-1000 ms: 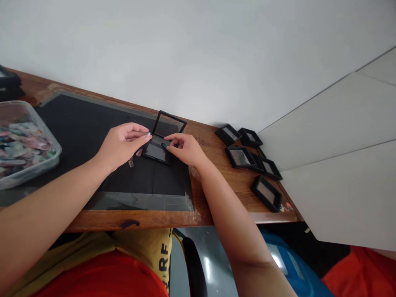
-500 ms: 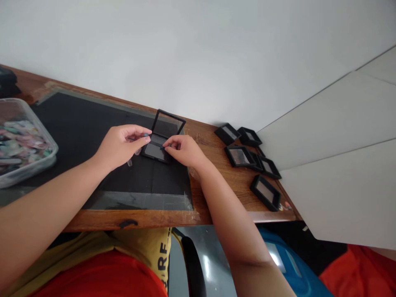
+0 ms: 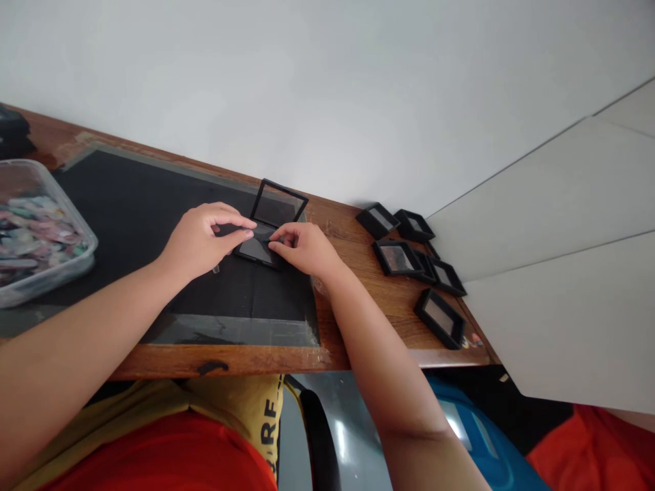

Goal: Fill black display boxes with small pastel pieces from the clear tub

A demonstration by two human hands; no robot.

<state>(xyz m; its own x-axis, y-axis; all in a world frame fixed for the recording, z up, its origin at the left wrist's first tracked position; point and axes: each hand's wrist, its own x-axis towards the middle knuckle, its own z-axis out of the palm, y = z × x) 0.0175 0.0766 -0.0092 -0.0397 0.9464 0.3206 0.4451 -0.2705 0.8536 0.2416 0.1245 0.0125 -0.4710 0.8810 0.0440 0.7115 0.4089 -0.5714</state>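
Observation:
A small black hinged case [image 3: 259, 254] lies on the black mat with its clear-windowed lid [image 3: 279, 206] raised toward the wall. At the case's left side is my left hand [image 3: 197, 240], its thumb and forefinger slightly apart over the inner surface, with nothing visible between them. From the right, my right hand [image 3: 306, 247] pinches a small dark piece, largely hidden by the fingertips, low over the case. A small clear piece [image 3: 215, 269] rests on the mat just below my left hand.
A clear plastic tub [image 3: 84, 256] of many small pastel pieces resembling false nails stands at left. Several black windowed boxes [image 3: 396, 258] sit on the wooden tabletop [image 3: 348, 239] at right. A white wall [image 3: 307, 95] rises behind, and a dark object [image 3: 13, 133] is at far left.
My left hand has moved slightly right over the case, and the teal piece seen between its fingertips no longer shows there. My right hand stays nearly still.

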